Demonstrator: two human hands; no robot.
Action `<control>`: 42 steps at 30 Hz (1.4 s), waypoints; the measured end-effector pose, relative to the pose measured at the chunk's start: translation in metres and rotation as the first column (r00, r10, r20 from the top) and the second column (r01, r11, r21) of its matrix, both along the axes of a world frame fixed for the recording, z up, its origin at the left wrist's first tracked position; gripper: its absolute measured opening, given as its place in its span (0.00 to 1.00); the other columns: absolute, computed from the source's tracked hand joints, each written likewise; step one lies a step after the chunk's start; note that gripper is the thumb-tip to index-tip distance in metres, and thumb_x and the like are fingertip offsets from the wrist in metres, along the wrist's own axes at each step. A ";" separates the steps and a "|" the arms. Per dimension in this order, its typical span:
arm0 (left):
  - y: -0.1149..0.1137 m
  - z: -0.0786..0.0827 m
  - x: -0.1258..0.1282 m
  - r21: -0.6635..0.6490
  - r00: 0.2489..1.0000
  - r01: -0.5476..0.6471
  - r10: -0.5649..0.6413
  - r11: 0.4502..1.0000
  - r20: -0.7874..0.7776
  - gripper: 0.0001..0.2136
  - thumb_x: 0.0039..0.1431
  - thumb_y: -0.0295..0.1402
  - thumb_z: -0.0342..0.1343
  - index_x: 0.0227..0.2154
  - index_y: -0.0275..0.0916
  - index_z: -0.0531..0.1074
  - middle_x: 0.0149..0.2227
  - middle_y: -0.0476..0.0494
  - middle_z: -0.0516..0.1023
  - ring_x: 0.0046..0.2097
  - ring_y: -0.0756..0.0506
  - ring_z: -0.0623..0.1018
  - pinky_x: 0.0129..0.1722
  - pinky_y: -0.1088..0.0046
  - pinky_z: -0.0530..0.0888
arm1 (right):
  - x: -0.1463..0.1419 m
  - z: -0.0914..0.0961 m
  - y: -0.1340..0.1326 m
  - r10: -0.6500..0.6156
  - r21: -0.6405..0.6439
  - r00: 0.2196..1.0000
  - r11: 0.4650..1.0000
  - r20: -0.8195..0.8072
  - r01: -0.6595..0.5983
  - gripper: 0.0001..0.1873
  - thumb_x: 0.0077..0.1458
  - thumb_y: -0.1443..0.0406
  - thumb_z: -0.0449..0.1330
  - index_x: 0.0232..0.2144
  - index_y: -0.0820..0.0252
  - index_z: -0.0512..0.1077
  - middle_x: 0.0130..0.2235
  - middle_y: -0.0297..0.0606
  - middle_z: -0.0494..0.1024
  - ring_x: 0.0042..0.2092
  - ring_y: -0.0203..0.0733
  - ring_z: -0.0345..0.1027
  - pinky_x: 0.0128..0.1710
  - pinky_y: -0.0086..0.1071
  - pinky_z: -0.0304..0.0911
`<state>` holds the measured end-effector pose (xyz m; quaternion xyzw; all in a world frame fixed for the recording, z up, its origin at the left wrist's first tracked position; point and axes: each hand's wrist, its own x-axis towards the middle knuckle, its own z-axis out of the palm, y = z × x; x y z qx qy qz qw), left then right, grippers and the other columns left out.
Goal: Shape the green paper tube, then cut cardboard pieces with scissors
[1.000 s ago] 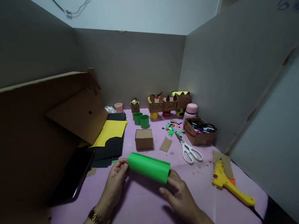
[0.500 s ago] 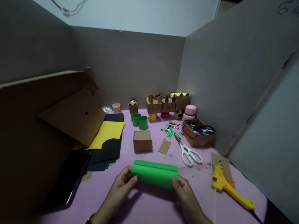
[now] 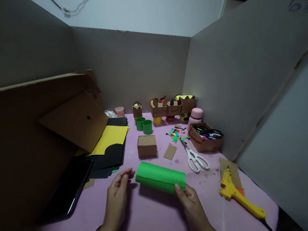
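A rolled tube of green paper (image 3: 160, 177) is held above the pink tabletop, its long seam now facing me. My right hand (image 3: 193, 207) grips its right end, thumb in front and fingers behind. Just off the tube's left end is my left hand (image 3: 119, 191), empty, with loosely bent fingers apart from the paper. Beyond the tube stands a small brown cardboard box (image 3: 147, 146), and a flat cardboard piece (image 3: 170, 152) lies to its right. Two short green paper rings (image 3: 147, 127) stand behind the box.
White-handled scissors (image 3: 194, 159) and colourful paper scraps (image 3: 178, 134) lie right of centre. A yellow glue gun (image 3: 240, 196) rests at the right edge. Black and yellow sheets (image 3: 111, 140) and a dark tablet-like device (image 3: 68, 190) are at left. Cardboard figures (image 3: 158, 110) and a pink bottle (image 3: 196, 115) stand behind.
My left hand has let go of the tube's left end and drawn back left. The tube has turned, bringing its seam from the top to the near side.
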<state>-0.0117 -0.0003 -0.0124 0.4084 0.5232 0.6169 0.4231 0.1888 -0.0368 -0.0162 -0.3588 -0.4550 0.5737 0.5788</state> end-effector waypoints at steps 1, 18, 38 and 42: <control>0.002 0.000 -0.003 -0.037 0.999 -0.011 0.012 0.999 0.030 0.17 0.51 0.44 0.58 0.40 0.38 0.74 0.37 0.43 0.79 0.42 0.44 0.75 0.43 0.70 0.70 | 0.001 -0.001 0.001 -0.014 -0.033 0.999 0.999 -0.046 0.012 0.18 0.55 0.53 0.59 0.43 0.56 0.76 0.40 0.41 0.81 0.49 0.52 0.68 0.53 0.45 0.56; 0.002 -0.001 -0.004 -0.024 0.988 0.133 -0.131 0.991 0.082 0.14 0.52 0.40 0.58 0.40 0.39 0.77 0.43 0.40 0.80 0.47 0.42 0.76 0.47 0.65 0.71 | 0.009 -0.013 0.009 -0.136 -0.304 0.939 0.952 -0.316 0.036 0.13 0.49 0.56 0.64 0.38 0.52 0.76 0.39 0.38 0.81 0.48 0.53 0.68 0.48 0.44 0.61; 0.007 -0.004 -0.011 -0.053 0.983 0.174 -0.171 0.983 0.059 0.06 0.50 0.34 0.56 0.23 0.39 0.70 0.16 0.55 0.65 0.20 0.53 0.64 0.20 0.79 0.61 | 0.012 -0.012 0.013 -0.239 -0.474 0.839 0.880 -0.489 -0.026 0.15 0.50 0.61 0.66 0.41 0.59 0.73 0.34 0.32 0.83 0.40 0.43 0.74 0.36 0.32 0.66; 0.009 -0.008 -0.011 -0.095 0.987 0.162 -0.162 0.982 0.009 0.13 0.46 0.37 0.62 0.34 0.36 0.77 0.25 0.47 0.78 0.28 0.50 0.73 0.30 0.76 0.70 | 0.013 -0.010 0.013 -0.252 -0.496 0.833 0.868 -0.492 -0.030 0.12 0.54 0.62 0.62 0.42 0.60 0.71 0.33 0.33 0.83 0.35 0.41 0.74 0.32 0.31 0.66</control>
